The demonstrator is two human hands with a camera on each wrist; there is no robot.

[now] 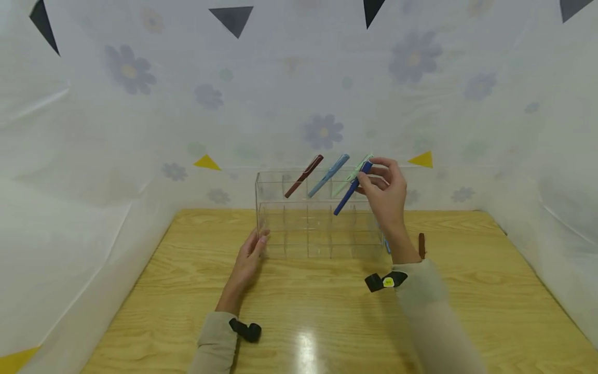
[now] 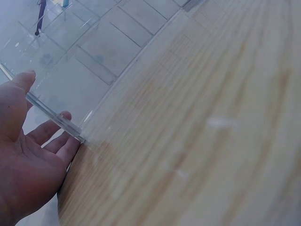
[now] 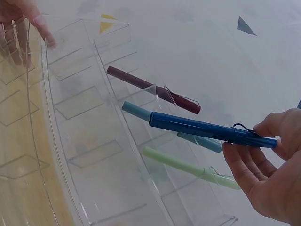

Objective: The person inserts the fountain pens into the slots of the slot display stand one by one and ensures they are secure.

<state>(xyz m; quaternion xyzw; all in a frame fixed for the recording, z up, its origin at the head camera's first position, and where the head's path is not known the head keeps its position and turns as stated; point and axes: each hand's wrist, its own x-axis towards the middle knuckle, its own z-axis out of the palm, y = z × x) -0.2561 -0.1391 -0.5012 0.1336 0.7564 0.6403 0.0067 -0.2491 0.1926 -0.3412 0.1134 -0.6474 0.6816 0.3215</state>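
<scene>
I have the right hand [image 1: 389, 193] pinching a dark-blue pen [image 1: 350, 191], likely light, stiff and slick, best held near its clip end. The left hand [image 1: 249, 254] grips a clear rack [image 1: 299, 203] by its side.

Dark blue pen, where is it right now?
In the head view, the dark blue pen is in the right hand, slanted in front of the pale green pen, near the upper right of the clear rack.
</scene>
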